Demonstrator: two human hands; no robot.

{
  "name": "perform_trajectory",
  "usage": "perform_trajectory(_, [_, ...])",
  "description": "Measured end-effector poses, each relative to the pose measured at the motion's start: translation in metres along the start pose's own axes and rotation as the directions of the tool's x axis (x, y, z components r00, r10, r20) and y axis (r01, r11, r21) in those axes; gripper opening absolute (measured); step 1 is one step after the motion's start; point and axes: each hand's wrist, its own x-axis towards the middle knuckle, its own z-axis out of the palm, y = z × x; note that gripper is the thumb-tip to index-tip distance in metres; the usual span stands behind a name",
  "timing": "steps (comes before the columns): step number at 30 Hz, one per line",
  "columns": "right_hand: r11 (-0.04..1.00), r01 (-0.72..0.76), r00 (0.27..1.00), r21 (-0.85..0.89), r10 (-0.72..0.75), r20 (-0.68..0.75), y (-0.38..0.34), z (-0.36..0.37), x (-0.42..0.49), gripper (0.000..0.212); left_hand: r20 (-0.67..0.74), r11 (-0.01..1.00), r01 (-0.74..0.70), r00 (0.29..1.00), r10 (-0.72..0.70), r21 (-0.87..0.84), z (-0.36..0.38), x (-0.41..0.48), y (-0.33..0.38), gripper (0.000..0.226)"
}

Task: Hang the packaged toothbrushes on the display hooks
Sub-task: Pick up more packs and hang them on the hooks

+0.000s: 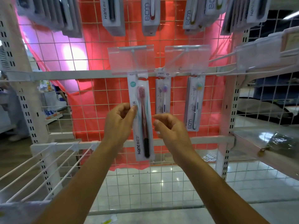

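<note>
the hane toothbrush pack (142, 120) hangs pretty much straight up and down, long axis vertical with a tiny lean so the bottom drifts a bit to the right. brush head is up top, handle end points down at the floor. it's a long narrow white card with a clear blister, pinkish-red bristles and neck, handle going black near the bottom, "hane" printed sideways along the lower left edge and a small teal round sticker near the top. its top sits right under the clear price tag holder (131, 59) on the middle rail of the white wire grid (100, 94), at the hook there, though how far onto the hook it is can't be told.

the left hand (120, 120) pinches the pack's left edge about halfway up, thumb and fingers closed on the card. the right hand (169, 128) is just beside the pack's right edge, fingers loosely curled, not gripping anything, apparently off the card.

to the right hang two more packs, a purple-headed one (163, 96) and a teal bdm one (195, 102).
</note>
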Motion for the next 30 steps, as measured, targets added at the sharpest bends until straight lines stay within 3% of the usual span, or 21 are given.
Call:
perform_trajectory(4, [0.998,-0.056,0.997,-0.031,0.057,0.044,0.007,-0.011,-0.006,0.009,0.016,0.997,0.036,0.999,-0.038,0.067,0.002,0.023,-0.015,0.013])
perform_trajectory(14, [0.986,-0.127,0.983,-0.107,0.139,0.116,0.029,-0.021,-0.016,0.014,-0.043,0.970,0.090,0.996,-0.082,0.227,0.012,0.056,-0.038,0.019])
perform_trajectory(19, [0.968,-0.182,0.969,-0.174,0.207,0.136,0.040,-0.025,-0.022,0.009,-0.066,0.967,0.113,0.993,-0.100,0.229,0.014,0.060,-0.046,0.026])
perform_trajectory(24, [0.944,-0.239,0.949,-0.228,0.276,0.149,0.048,-0.033,-0.029,0.010,-0.069,0.932,0.154,0.988,-0.139,0.329,0.014,0.039,-0.056,0.032])
perform_trajectory(30, [0.881,-0.340,0.908,-0.329,0.399,0.131,0.066,-0.047,-0.046,0.013,-0.079,0.847,0.281,0.958,-0.276,0.450,0.011,-0.019,-0.088,0.024])
